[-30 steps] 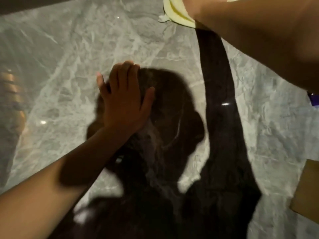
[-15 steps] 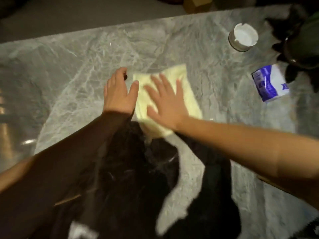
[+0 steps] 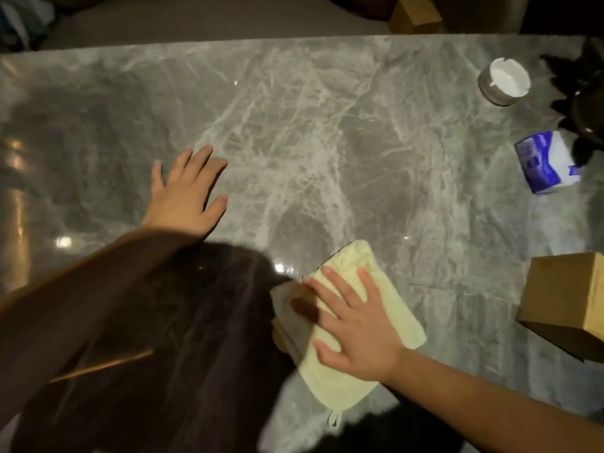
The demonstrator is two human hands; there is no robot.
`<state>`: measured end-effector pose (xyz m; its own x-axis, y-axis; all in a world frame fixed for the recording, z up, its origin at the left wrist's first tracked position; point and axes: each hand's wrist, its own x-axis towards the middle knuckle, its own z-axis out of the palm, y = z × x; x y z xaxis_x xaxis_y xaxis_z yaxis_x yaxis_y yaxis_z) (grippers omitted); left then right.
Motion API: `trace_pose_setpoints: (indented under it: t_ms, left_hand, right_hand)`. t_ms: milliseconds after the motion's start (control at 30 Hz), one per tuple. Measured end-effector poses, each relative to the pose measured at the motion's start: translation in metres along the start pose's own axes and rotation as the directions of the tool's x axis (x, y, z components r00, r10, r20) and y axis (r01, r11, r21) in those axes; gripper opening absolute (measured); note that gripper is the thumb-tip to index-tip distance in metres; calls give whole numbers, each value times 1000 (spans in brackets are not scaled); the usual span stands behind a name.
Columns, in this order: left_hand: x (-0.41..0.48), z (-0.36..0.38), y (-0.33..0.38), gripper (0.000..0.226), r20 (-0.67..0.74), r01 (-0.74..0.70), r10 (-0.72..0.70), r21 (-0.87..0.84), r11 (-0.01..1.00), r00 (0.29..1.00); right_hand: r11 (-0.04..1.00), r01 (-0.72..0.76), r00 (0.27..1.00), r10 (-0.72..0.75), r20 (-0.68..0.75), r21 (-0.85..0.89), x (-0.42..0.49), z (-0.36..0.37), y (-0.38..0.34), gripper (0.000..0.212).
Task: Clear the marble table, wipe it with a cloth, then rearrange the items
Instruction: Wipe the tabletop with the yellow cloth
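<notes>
Grey veined marble table (image 3: 327,125) spans the dim room, its gloss reflecting lamps. Yellow cloth (image 3: 330,377) lies flat on it under the right hand (image 3: 356,328), whose fingers are straight and spread. Left of the cloth, the left hand (image 3: 189,194) rests flat, fingers spread. Right of the cloth stand a cardboard box (image 3: 565,295), tissue pack (image 3: 545,165) and white ashtray (image 3: 503,80).

A dim home living room, I think: beyond my right fingers (image 3: 341,287) the marble table (image 3: 294,125) carries an ashtray (image 3: 505,80), a tissue pack (image 3: 549,166), a cardboard box (image 3: 565,289).
</notes>
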<state>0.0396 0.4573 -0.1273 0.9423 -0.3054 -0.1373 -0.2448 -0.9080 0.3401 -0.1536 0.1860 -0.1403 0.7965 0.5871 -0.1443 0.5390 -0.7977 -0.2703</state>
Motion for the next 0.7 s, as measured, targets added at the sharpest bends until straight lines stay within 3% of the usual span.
trace_pose_setpoints:
  t_ms: [167,333,400,533,700]
  left_hand:
    - [10,-4,-17,61,-41,-62,64,57,996,997]
    - [27,5,-19,60,-185,133,-142,-60,989,973]
    - [27,12,-18,58,-237,117,-113,5,993,965]
    - [26,11,-25,58,-193,60,-41,94,994,980]
    - [24,12,-24,60,-179,84,-56,151,985,982]
  right_hand:
    - [994,-28,997,21,-68,-107,34,-13,20,59]
    - [969,-230,965,215,-152,-93,134,-31,51,55]
    - [944,-324,932,307,-193,-63,188,-41,62,54]
    - [892,-453,873,439,-215,-17,297,-67,89,53]
    - [840,-542,805,522,-283,9,393,-84,117,55]
